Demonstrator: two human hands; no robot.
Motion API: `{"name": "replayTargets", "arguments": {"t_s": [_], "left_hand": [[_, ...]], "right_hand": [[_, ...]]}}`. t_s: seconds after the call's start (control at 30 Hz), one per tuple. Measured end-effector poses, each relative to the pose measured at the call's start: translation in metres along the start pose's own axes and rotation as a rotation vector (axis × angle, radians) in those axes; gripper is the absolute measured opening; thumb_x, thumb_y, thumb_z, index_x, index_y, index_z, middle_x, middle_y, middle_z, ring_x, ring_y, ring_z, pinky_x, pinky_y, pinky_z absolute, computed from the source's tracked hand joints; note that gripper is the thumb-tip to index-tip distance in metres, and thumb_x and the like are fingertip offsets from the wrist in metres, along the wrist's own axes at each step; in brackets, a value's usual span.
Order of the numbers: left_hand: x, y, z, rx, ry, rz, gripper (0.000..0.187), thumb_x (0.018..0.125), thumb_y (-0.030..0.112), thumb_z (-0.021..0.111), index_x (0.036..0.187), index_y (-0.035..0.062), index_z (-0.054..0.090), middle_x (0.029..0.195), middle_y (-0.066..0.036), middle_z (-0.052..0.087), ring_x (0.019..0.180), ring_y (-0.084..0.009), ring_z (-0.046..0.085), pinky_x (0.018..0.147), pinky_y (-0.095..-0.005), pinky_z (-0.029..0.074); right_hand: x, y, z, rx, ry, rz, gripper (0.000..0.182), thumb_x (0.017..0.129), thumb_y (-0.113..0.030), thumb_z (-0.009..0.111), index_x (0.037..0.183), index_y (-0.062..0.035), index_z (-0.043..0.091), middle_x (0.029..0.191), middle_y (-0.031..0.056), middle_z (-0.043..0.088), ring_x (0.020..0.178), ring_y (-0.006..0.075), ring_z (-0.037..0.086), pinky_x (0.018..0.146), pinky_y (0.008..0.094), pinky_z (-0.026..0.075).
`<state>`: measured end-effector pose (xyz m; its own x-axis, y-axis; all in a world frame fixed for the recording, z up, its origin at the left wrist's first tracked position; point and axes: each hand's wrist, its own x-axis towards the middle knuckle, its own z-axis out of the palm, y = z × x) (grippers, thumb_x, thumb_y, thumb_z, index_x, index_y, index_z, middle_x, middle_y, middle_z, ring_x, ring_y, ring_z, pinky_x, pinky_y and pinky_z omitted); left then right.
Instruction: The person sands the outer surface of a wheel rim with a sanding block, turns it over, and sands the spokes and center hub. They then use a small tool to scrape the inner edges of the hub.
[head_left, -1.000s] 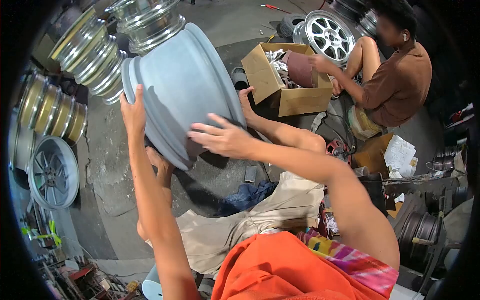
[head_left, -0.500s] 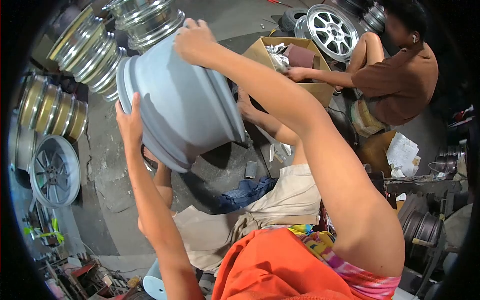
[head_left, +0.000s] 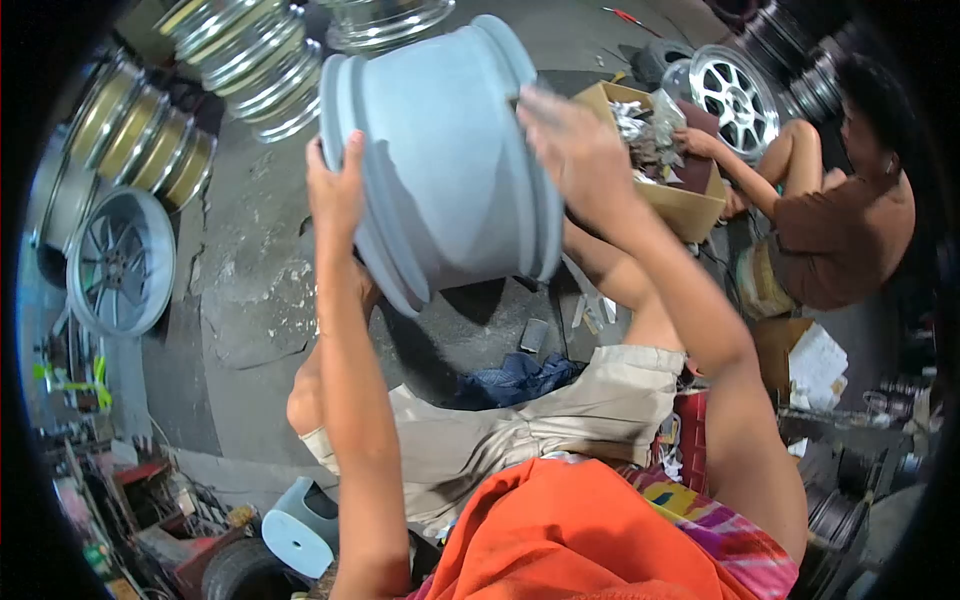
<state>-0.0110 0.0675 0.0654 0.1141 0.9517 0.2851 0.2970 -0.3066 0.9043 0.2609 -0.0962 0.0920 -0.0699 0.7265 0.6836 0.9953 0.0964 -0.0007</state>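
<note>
grey wheel rim (head_left: 450, 150): left of cardboard box (head_left: 690, 210) | left hand (head_left: 335, 190): fingers holding rim edge farthest from box | right hand (head_left: 582, 155): blurred, at edge nearest box, cannot tell if fingers grip

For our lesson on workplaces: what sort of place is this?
Probably a wheel workshop: the left hand holds a blue-grey rim, shiny rims are stacked nearby, and a spoked silver wheel shows beyond.
</note>
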Motion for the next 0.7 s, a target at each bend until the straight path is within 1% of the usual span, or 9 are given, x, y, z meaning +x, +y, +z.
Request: {"name": "replayTargets", "arguments": {"t_s": [0.07, 0.13, 0.23, 0.3, 0.33, 0.4, 0.47, 0.57, 0.7], "left_hand": [[-0.032, 0.007, -0.005, -0.019, 0.024, -0.012, 0.066, 0.098, 0.047, 0.067, 0.136, -0.0044, 0.051, 0.118, -0.021, 0.067, 0.109, -0.0271, 0.064, 0.096, -0.0389, 0.050], [-0.052, 0.010, -0.009, -0.045, 0.039, -0.007, 0.065, 0.098, 0.047, 0.067, 0.136, -0.0031, 0.050, 0.117, -0.020, 0.067, 0.109, -0.0259, 0.064, 0.096, -0.0382, 0.050], [-0.066, 0.006, -0.013, -0.134, 0.024, 0.009, 0.060, 0.100, 0.043, 0.067, 0.136, -0.0013, 0.050, 0.115, -0.018, 0.067, 0.106, -0.0228, 0.063, 0.094, -0.0361, 0.050], [-0.065, 0.009, -0.012, -0.135, 0.033, 0.026, 0.055, 0.102, 0.039, 0.065, 0.135, -0.0022, 0.050, 0.115, -0.016, 0.066, 0.105, -0.0209, 0.062, 0.093, -0.0346, 0.050], [-0.063, 0.008, -0.012, -0.141, 0.027, 0.028, 0.055, 0.102, 0.039, 0.065, 0.135, -0.0022, 0.050, 0.115, -0.016, 0.066, 0.105, -0.0209, 0.062, 0.093, -0.0346, 0.050], [-0.049, 0.006, -0.010, -0.192, -0.012, 0.016, 0.053, 0.103, 0.036, 0.064, 0.135, -0.0035, 0.050, 0.114, -0.015, 0.066, 0.102, -0.0199, 0.061, 0.091, -0.0342, 0.050], [-0.038, 0.005, -0.008, -0.203, -0.009, 0.052, 0.053, 0.104, 0.037, 0.063, 0.135, -0.0039, 0.050, 0.114, -0.015, 0.065, 0.101, -0.0196, 0.061, 0.090, -0.0344, 0.050], [-0.031, 0.006, -0.007, -0.225, -0.019, 0.041, 0.053, 0.105, 0.038, 0.060, 0.135, -0.0043, 0.050, 0.113, -0.015, 0.065, 0.100, -0.0193, 0.061, 0.089, -0.0341, 0.050], [-0.039, 0.010, -0.004, -0.315, -0.021, -0.053, 0.054, 0.106, 0.039, 0.057, 0.136, -0.0046, 0.049, 0.114, -0.016, 0.064, 0.103, -0.0196, 0.060, 0.092, -0.0329, 0.049]], "right_hand": [[0.067, 0.023, 0.014, 0.167, -0.113, 0.155, 0.034, 0.102, -0.035, 0.052, 0.116, -0.0142, 0.075, 0.135, 0.0008, 0.065, 0.107, 0.0319, 0.070, 0.093, 0.0478, 0.055], [0.133, 0.061, 0.056, 0.152, -0.224, 0.125, 0.037, 0.101, -0.035, 0.051, 0.113, -0.0077, 0.074, 0.125, 0.0111, 0.070, 0.108, 0.0356, 0.069, 0.094, 0.0502, 0.054], [0.188, 0.113, 0.114, 0.273, -0.458, -0.070, 0.040, 0.099, -0.035, 0.052, 0.117, -0.0077, 0.073, 0.123, 0.0154, 0.070, 0.107, 0.0407, 0.067, 0.097, 0.0476, 0.051], [0.197, 0.094, 0.131, -0.027, -0.589, 0.121, 0.036, 0.098, -0.029, 0.050, 0.112, -0.0065, 0.074, 0.117, 0.0213, 0.071, 0.103, 0.0426, 0.068, 0.097, 0.0481, 0.051], [0.179, 0.045, 0.092, -0.069, -0.467, 0.206, 0.033, 0.097, -0.026, 0.053, 0.109, -0.0036, 0.074, 0.104, 0.0261, 0.071, 0.099, 0.0447, 0.068, 0.097, 0.0503, 0.051], [0.136, 0.006, 0.057, -0.197, -0.315, -0.042, 0.036, 0.098, -0.028, 0.055, 0.109, 0.0002, 0.073, 0.111, 0.0227, 0.071, 0.106, 0.0403, 0.068, 0.102, 0.0473, 0.050], [0.059, -0.029, 0.044, 0.009, 0.091, -0.115, 0.027, 0.095, -0.018, 0.063, 0.113, 0.0004, 0.071, 0.120, 0.0192, 0.067, 0.120, 0.0362, 0.061, 0.112, 0.0479, 0.043], [-0.054, -0.067, -0.002, 0.001, -0.063, -0.129, 0.040, 0.092, -0.017, 0.067, 0.130, -0.0033, 0.066, 0.138, 0.0112, 0.062, 0.138, 0.0271, 0.051, 0.119, 0.0525, 0.035], [-0.101, -0.045, -0.030, -0.054, -0.234, -0.228, 0.042, 0.091, -0.017, 0.069, 0.132, -0.0058, 0.066, 0.142, 0.0073, 0.060, 0.141, 0.0213, 0.048, 0.121, 0.0520, 0.032]]}}
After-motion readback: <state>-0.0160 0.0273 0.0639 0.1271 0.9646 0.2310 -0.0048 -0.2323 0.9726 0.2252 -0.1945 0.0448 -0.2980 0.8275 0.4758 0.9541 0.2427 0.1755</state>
